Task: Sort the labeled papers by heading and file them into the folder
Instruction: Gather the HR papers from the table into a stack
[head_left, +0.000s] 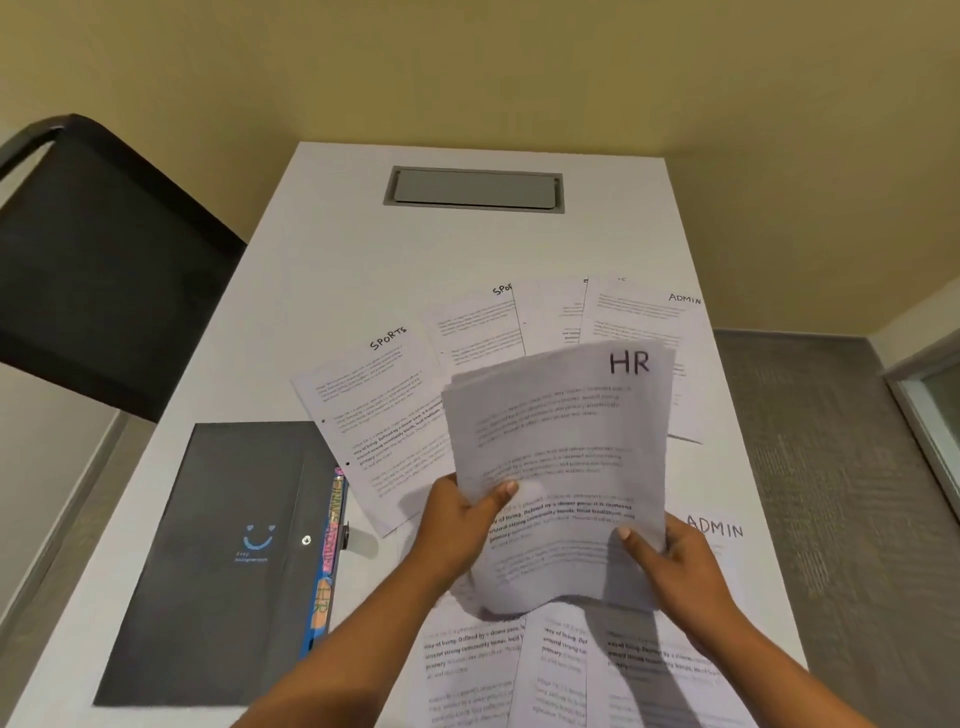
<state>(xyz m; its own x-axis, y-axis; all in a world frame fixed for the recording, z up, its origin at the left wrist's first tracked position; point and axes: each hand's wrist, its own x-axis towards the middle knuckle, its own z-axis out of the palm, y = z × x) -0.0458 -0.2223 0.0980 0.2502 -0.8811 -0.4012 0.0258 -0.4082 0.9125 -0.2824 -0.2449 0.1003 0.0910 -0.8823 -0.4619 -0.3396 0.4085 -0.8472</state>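
Sheaf headed HR (561, 447) was gripped by left hand (457, 525) and right hand (675, 566); squaring edges seemed wise before entering folder (218, 561).

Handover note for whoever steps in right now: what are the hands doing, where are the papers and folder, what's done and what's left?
Left hand and right hand both grip the HR stack, lifted above the table.
SPORTS sheets lie spread beyond it. ADMIN sheets lie far right, another near right.
Near-edge sheets have their headings hidden.
Folder lies flat at left, flap apparently closed.
Done: HR sheets seem gathered.
Left: gather SPORTS and ADMIN, then file every pile.
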